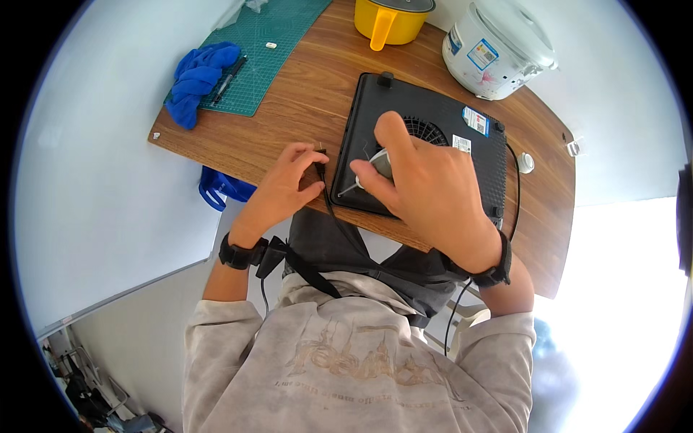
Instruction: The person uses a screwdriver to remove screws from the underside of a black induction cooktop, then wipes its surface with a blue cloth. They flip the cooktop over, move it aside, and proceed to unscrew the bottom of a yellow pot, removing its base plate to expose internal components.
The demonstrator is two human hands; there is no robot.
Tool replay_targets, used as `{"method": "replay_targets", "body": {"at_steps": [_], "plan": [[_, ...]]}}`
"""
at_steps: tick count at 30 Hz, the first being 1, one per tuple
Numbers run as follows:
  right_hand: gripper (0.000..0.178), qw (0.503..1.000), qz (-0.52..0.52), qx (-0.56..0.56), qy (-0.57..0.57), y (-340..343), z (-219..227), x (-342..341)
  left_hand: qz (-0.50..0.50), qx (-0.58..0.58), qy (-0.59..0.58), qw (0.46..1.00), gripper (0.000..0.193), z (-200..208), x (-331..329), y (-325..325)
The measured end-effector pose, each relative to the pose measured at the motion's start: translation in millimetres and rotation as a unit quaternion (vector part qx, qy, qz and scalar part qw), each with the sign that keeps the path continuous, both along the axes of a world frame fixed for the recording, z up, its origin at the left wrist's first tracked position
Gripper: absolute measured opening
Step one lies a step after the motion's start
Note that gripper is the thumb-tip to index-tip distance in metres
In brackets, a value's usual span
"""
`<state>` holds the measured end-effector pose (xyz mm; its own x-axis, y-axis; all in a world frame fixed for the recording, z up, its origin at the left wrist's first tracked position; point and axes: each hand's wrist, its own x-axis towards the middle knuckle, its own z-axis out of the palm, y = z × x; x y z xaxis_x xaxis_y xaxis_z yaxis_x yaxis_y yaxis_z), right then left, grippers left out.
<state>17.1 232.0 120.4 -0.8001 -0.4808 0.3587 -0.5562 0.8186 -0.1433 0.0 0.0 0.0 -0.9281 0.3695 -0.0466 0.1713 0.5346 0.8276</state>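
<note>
A black induction cooker lies upside down on the wooden table, its round fan grille facing up. My right hand is closed around a grey-and-white screwdriver. Its thin metal shaft slants down to the cooker's near left corner; the palm hides most of the handle. Beside the cooker's left edge, my left hand has its fingers curled on a black power plug, the thumb by the cord. From the plug, the cord drops over the table's front edge.
A white rice cooker and a yellow pot stand at the back. On the green cutting mat lie a blue cloth and a dark pen-like tool. A small white round object sits to the right, beyond a black cable.
</note>
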Motion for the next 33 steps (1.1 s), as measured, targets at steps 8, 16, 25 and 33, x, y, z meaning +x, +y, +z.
{"method": "replay_targets", "body": {"at_steps": [8,16,25,33], "plan": [[0.039,0.984,0.055,-0.132,-0.102,5.2,4.4,-0.7,-0.024,-0.003,0.064,0.998,0.042,-8.4,9.1,15.4],[0.034,0.977,0.097,-0.14,-0.128,4.5,8.1,-6.9,-0.032,-0.011,0.084,0.996,0.042,-9.1,7.0,12.1],[0.031,0.986,0.108,-0.09,-0.087,-9.5,11.5,-3.3,-0.032,0.007,0.054,0.998,0.042,-9.6,4.2,9.1],[0.036,0.977,0.119,-0.142,-0.102,0.1,5.7,-4.4,-0.04,-0.013,0.07,0.997,0.043,-8.5,3.0,6.8]]}}
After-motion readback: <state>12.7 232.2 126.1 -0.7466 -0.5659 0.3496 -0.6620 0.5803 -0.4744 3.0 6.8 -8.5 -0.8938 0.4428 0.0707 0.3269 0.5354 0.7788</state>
